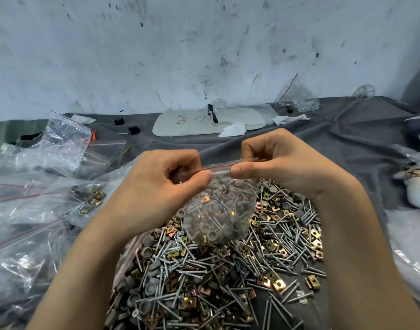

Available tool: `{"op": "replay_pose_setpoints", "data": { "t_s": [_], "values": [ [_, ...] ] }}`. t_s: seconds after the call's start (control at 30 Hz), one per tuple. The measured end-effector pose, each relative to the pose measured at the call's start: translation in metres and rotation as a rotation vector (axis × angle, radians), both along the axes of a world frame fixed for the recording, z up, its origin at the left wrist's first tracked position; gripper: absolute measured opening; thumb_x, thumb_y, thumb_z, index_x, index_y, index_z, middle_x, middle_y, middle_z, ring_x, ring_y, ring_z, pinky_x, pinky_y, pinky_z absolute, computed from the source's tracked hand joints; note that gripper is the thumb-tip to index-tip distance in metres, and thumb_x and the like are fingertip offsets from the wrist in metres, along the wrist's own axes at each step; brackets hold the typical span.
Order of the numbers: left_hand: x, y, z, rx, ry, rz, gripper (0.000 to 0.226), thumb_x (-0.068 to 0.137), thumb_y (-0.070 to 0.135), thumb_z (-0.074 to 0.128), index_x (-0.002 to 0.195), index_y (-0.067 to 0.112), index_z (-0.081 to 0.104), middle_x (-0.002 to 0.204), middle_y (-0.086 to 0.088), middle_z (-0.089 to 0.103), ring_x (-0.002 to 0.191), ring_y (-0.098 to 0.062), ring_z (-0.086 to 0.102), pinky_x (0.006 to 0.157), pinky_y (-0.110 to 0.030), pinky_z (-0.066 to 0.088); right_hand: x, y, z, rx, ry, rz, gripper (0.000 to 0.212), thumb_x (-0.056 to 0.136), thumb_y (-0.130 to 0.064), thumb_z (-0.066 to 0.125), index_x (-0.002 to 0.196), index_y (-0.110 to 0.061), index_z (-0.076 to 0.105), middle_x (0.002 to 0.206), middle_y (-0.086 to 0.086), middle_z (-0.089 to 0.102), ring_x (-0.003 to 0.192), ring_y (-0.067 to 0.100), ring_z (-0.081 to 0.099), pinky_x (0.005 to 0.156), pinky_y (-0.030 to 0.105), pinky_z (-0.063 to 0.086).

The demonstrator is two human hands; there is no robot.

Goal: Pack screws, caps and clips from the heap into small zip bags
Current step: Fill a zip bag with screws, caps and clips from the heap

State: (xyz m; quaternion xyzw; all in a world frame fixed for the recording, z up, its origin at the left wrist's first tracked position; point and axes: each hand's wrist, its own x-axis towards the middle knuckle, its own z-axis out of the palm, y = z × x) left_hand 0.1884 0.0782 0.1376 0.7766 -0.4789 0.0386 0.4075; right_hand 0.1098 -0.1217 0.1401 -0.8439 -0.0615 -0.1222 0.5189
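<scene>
Pinching filled zip bag (218, 215) at its red seal with left hand (156, 182) and right hand (282, 163). Held over heap (216, 277).

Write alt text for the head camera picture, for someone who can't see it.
The left hand and right hand pinch the red-striped top edge of a clear zip bag holding screws, grey caps and brass clips, above a heap of the same parts on a grey cloth. More clear bags lie to the left.
</scene>
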Motion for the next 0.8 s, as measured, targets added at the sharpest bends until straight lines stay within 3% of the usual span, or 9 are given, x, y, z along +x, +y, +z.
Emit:
{"op": "replay_pose_setpoints", "data": {
  "t_s": [0.17,0.4,0.5,0.57,0.63,0.8],
  "values": [
    [0.004,0.006,0.002,-0.021,0.084,-0.098,0.041,0.083,0.044,0.069,0.056,0.024,0.046,0.043,0.013,0.032,0.038,-0.001,0.026,0.042,-0.009,0.02,-0.001,0.001,0.001,0.053,-0.006,-0.02,0.041,0.06,-0.036,0.078,0.049,-0.015,0.044,0.051,0.009,0.033,0.048,0.016,0.025,0.045,0.026,0.016],
    [0.002,0.006,0.005,-0.117,0.197,-0.178,0.052,0.075,0.043,0.077,0.05,0.026,0.034,0.05,0.012,0.023,0.047,-0.003,0.02,0.045,-0.013,0.018,0.001,0.002,-0.002,0.136,-0.035,0.023,0.044,0.063,-0.029,0.08,0.046,-0.017,0.041,0.053,0.013,0.034,0.053,0.03,0.022,0.054,0.037,0.014],
    [0.001,0.006,0.006,-0.137,0.223,-0.217,0.045,0.076,0.043,0.07,0.05,0.025,0.036,0.051,0.012,0.023,0.048,-0.008,0.02,0.046,-0.017,0.017,0.001,0.0,-0.002,0.148,-0.036,0.095,0.031,0.067,-0.025,0.076,0.05,-0.017,0.051,0.048,-0.003,0.047,0.048,0.014,0.04,0.048,0.022,0.026],
    [0.001,0.006,0.005,-0.142,0.222,-0.221,0.044,0.077,0.045,0.068,0.051,0.023,0.04,0.051,0.009,0.026,0.048,-0.01,0.022,0.046,-0.02,0.017,-0.001,0.002,0.0,0.141,0.001,0.201,0.014,0.071,-0.022,0.074,0.062,-0.016,0.064,0.057,-0.007,0.061,0.056,0.002,0.055,0.056,0.01,0.04],
    [0.0,0.004,0.004,-0.133,0.221,-0.212,0.043,0.078,0.048,0.066,0.053,0.02,0.044,0.051,0.006,0.028,0.049,-0.009,0.024,0.046,-0.02,0.018,-0.001,0.009,0.002,0.119,0.03,0.249,0.007,0.076,-0.017,0.071,0.071,-0.013,0.069,0.064,-0.005,0.066,0.064,0.002,0.06,0.063,0.009,0.044],
    [-0.002,0.003,0.004,-0.091,0.222,-0.229,0.037,0.076,0.051,0.065,0.057,0.021,0.054,0.05,-0.006,0.032,0.047,-0.008,0.027,0.044,-0.019,0.02,0.0,0.021,0.007,0.082,0.054,0.258,0.006,0.077,-0.02,0.069,0.076,-0.014,0.07,0.066,-0.007,0.065,0.065,0.001,0.057,0.064,0.011,0.042]
  ]
}}
